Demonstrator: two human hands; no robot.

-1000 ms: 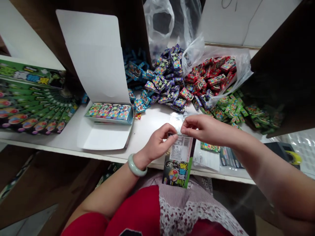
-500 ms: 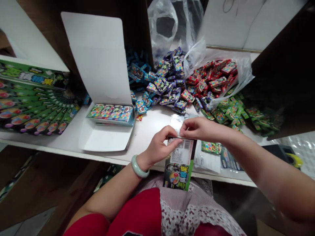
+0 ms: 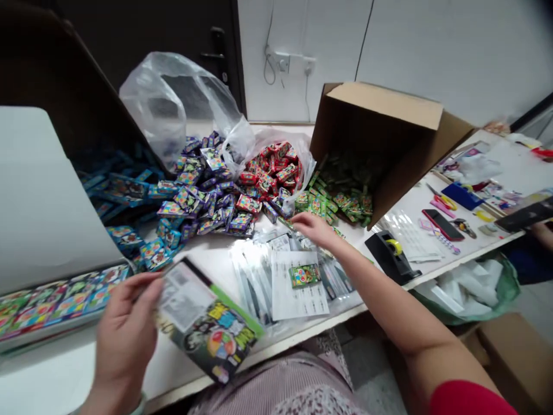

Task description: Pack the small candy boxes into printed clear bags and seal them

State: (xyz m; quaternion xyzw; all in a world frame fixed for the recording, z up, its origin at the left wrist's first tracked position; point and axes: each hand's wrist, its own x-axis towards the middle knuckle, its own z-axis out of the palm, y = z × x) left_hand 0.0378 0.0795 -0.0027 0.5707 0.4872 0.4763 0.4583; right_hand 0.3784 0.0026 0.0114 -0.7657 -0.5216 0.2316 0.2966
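Note:
My left hand (image 3: 125,334) grips a flat green-and-black printed packet (image 3: 207,323) by its left edge, low over the white table (image 3: 56,374). My right hand (image 3: 313,227) reaches far forward with its fingers stretched out. It rests at the near edge of a heap of small green boxes (image 3: 341,202) that spills from a tipped cardboard carton (image 3: 389,138). Nothing shows in that hand. Between my hands lies a pile of clear printed bags (image 3: 285,279) with one small green box (image 3: 305,275) on top.
Heaps of small blue (image 3: 125,190), purple (image 3: 203,196) and red boxes (image 3: 270,173) lie behind, with clear plastic bags (image 3: 173,104) around them. An open white display box (image 3: 47,242) stands at the left. A black tape dispenser (image 3: 389,251), a phone (image 3: 443,223) and scissors (image 3: 440,200) lie at the right.
My hands have parted: the left keeps the packet and has dropped down-left, the right has let go and reached out to the green boxes. My view has swung right.

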